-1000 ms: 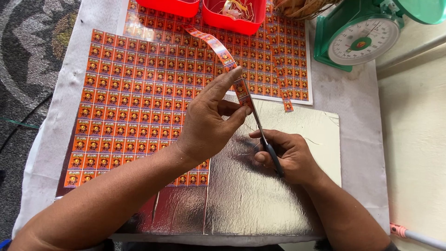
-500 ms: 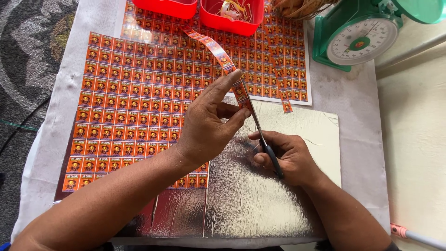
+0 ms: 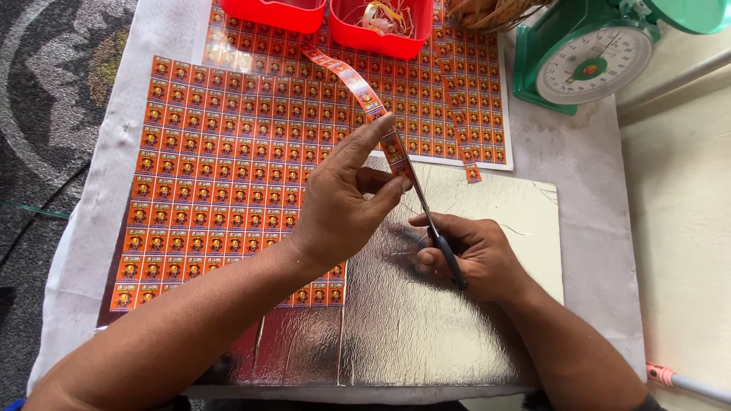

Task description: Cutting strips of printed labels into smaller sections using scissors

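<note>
Your left hand [image 3: 343,205] pinches a long strip of orange labels [image 3: 365,95] between thumb and forefinger; grip closed on the strip. The strip runs up toward 11 o'clock, ending near the red trays [image 3: 381,30] at 12.

Your right hand [image 3: 472,255] sits at 3 o'clock of the left, fingers through the handles of the scissors [image 3: 434,228], grip clamped on them. The blades point to 12, meeting the strip just below your left thumb; whether they are parted is hard to tell.

Under both hands: a silver foil sheet [image 3: 426,327]. Printed label sheet [image 3: 213,175] at 9 o'clock, on the cloth-covered surface [image 3: 586,198]. Green weighing scale [image 3: 586,57] at 2 o'clock.
</note>
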